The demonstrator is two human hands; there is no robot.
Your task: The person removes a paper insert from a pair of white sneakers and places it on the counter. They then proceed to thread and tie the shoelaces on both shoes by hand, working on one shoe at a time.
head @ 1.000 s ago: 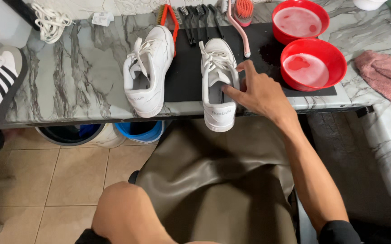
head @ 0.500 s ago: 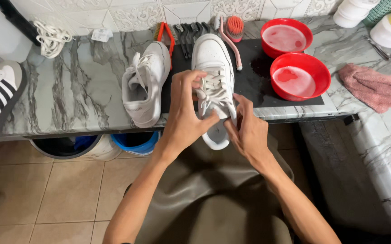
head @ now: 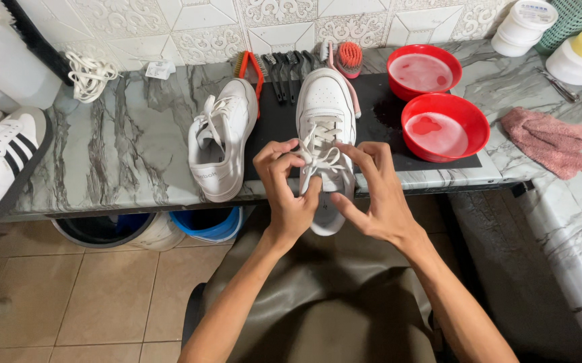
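Observation:
A white sneaker (head: 324,101) lies toe-away on a black mat (head: 378,111), its heel past the counter's front edge. My left hand (head: 287,185) pinches its white laces (head: 319,156) from the left. My right hand (head: 375,191) pinches the laces from the right, fingers by the tongue. A second white sneaker (head: 220,138) lies on the marble counter (head: 123,154) just left of my left hand, laces loose.
Two red bowls (head: 444,128) of liquid stand right of the shoe, a pink cloth (head: 553,142) beyond them. Several brushes (head: 291,62) line the mat's far edge. A black-striped sneaker (head: 2,165) and loose laces (head: 89,74) lie far left. Buckets (head: 207,223) sit under the counter.
A second ago only my right hand touched the shoe's heel. Both hands then took the shoe, and now they have shifted to gripping its laces; the view has tilted up.

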